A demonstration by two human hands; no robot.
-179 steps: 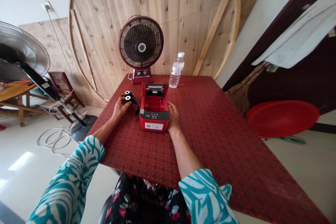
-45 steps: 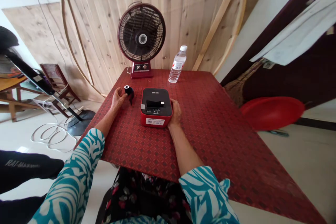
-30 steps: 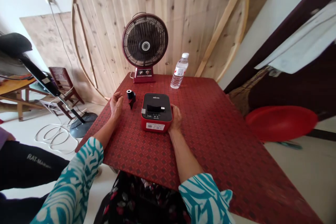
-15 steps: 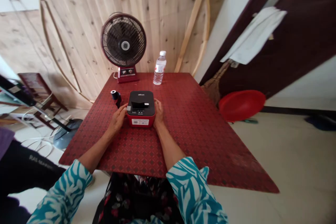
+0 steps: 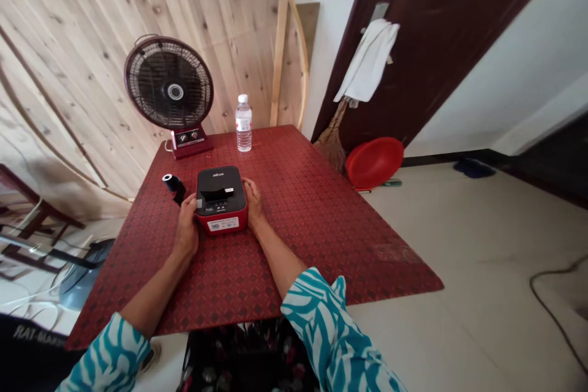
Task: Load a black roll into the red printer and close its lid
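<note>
Left hand [image 5: 187, 229] shifted onto red box [image 5: 221, 201], right hand [image 5: 254, 200] sharing its clasping grip, label [image 5: 223, 225] blurred, "RAT-MA" on black cloth [image 5: 27, 355]

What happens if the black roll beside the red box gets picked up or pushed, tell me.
The black roll is probably light, being so small. Its loose strip looks thin and bent, so it would likely flop or trail when lifted. Pushed, the roll might tip and then roll, since its side is round.
</note>
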